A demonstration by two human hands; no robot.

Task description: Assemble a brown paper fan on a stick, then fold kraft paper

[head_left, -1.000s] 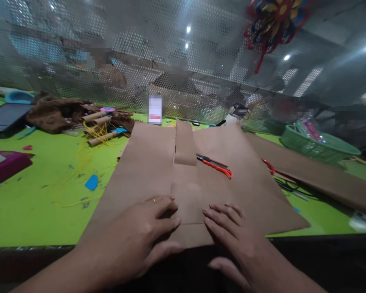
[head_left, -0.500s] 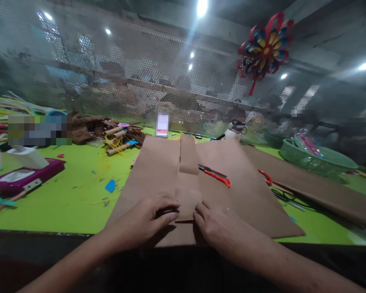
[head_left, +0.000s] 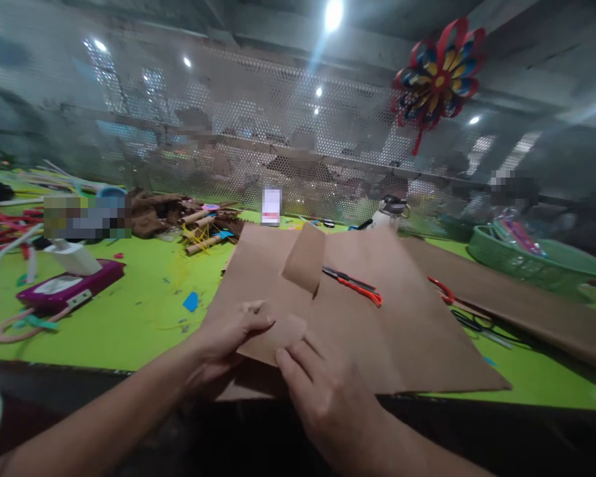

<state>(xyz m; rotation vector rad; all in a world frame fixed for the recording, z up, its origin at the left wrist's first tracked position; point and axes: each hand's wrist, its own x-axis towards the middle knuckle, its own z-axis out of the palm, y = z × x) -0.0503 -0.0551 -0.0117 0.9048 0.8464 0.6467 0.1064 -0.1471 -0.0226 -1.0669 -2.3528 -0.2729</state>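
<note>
A brown paper strip [head_left: 308, 257] lies slanted over a large sheet of brown paper [head_left: 382, 331], its far part curled up. My left hand [head_left: 234, 334] is closed on the left edge of the strip's near end, the thumb on top and the other fingers partly hidden underneath. On the right of that same end, my right hand [head_left: 322, 374] pinches the paper between thumb and fingers. A utility knife [head_left: 355, 285] with an orange handle rests on the sheet, just right of the strip.
Scissors with a red handle [head_left: 442, 290] and a long brown paper piece [head_left: 506, 285] lie to the right, near a green basket [head_left: 541, 258]. A purple power strip [head_left: 72, 285] stands left. Paper tubes [head_left: 203, 242], a lit phone [head_left: 271, 205] and a bottle [head_left: 390, 212] are farther back.
The strip's near end has swung left and its far part now slants right. My left hand has moved left and gripped the edge; my right hand has shifted slightly left with the strip.
</note>
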